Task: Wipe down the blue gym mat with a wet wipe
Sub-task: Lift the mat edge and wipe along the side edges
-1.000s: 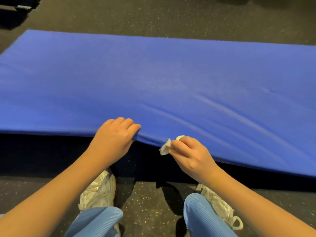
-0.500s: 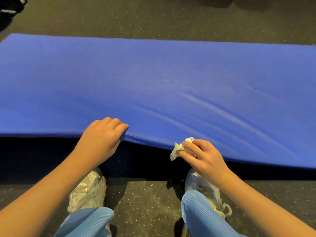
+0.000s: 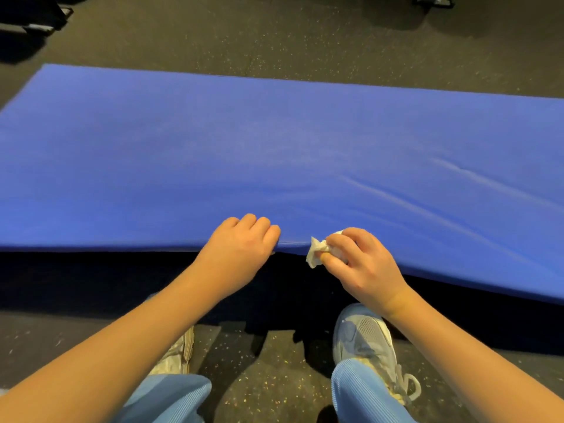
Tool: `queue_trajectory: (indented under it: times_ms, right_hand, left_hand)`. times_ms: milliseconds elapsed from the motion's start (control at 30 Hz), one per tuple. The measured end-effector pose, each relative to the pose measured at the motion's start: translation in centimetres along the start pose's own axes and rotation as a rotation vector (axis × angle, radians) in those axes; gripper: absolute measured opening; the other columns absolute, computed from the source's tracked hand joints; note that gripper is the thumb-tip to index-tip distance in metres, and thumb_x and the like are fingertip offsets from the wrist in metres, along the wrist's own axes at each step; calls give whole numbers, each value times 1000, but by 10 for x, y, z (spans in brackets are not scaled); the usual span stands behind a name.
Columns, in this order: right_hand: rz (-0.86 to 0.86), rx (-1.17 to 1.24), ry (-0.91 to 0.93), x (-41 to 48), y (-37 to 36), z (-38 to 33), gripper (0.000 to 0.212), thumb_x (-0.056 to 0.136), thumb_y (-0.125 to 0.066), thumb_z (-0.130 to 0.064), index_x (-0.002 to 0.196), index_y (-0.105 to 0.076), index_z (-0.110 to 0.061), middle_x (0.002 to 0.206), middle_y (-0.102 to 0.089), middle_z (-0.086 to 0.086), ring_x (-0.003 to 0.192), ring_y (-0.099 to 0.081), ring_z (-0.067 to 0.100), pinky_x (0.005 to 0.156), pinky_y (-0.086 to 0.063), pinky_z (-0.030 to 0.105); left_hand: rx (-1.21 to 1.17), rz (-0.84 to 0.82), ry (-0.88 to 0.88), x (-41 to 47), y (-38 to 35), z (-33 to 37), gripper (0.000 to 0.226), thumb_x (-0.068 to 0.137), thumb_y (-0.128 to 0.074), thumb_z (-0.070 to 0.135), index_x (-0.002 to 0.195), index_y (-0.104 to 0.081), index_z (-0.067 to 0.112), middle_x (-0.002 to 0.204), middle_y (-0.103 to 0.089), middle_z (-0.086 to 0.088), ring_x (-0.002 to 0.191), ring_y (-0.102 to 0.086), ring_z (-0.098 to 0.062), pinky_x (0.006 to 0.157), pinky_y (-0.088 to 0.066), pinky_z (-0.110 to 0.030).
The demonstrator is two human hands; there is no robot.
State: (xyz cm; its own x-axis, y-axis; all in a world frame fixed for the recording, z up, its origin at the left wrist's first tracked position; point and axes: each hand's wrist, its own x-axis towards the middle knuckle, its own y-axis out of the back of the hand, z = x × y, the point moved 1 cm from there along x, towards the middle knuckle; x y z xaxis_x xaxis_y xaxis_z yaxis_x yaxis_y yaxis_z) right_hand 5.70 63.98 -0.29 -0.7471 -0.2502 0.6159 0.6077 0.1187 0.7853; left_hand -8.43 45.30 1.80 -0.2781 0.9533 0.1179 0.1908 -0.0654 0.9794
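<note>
Speckled dark rubber floor (image 3: 274, 377) lies nearest, w/ two pale sneakers (image 3: 366, 334) and light-blue ribbed trouser legs (image 3: 363, 392) at the bottom of view. The person seems to crouch or sit facing the long side of the blue gym mat (image 3: 274, 148).

Just past the feet, deep shadow runs under the mat's near edge, so that edge looks raised off the floor. The left hand (image 3: 241, 248) is prob. lifting it: fingers curl over the rim, grip closed on the edge, thumb hidden beneath. My read is that it steadies and tensions the cover so wiping doesn't drag it into folds.

Close beside it, not touching, the right hand (image 3: 363, 261) pinches a crumpled white wet wipe (image 3: 317, 248) btwn thumb and fingers, grip closed on it. The wad sits at the same near edge and seems to touch it, so the border looks like the bit being wiped.

Beyond the hands the mat spreads L to R and runs out of frame on the right, w/ a few diagonal creases on that half. Its broad top gives room for long strokes toward the far edge, tho the reach looks long from here.

Past that edge there's more floor, then dark equipment (image 3: 36, 19) at top left, well apart from the mat.
</note>
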Motion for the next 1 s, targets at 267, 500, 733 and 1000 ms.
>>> queue_trajectory:
  times_ms: [267, 500, 733, 1000]
  right_hand:
    - [57, 43, 193, 79, -32, -27, 18, 86, -54, 7, 78, -63, -7, 71, -57, 8, 57, -43, 25, 51, -41, 34]
    - [104, 146, 275, 123, -66, -59, 21, 86, -56, 3, 68, -60, -7, 69, -56, 7, 58, -43, 25, 49, -38, 34]
    - [145, 243, 389, 155, -86, -83, 16, 86, -56, 0, 75, -50, -10, 70, -56, 8, 56, -41, 23, 48, -34, 32]
    - [108, 215, 281, 165, -84, -93, 23, 87, -55, 0, 66, -58, -8, 68, -54, 7, 57, -41, 24, 49, -35, 33]
  left_hand:
    - [-103, 88, 220, -44, 10, -60, 17, 72, -61, 2, 89, -64, 1, 73, -57, -12, 60, -54, -33, 49, -46, -40]
    - [-100, 79, 330, -93, 15, -94, 20, 75, -56, 4, 92, -65, 0, 73, -59, -12, 60, -55, -33, 52, -48, -42]
    - [-116, 38, 469, -130, 18, -109, 30, 69, -78, -6, 97, -67, -2, 78, -62, -13, 64, -59, -35, 56, -51, -42]
    - [-94, 4, 454, -116, 20, -114, 30, 75, -65, 19, 101, -64, 5, 86, -64, -9, 72, -61, -33, 56, -48, -41]
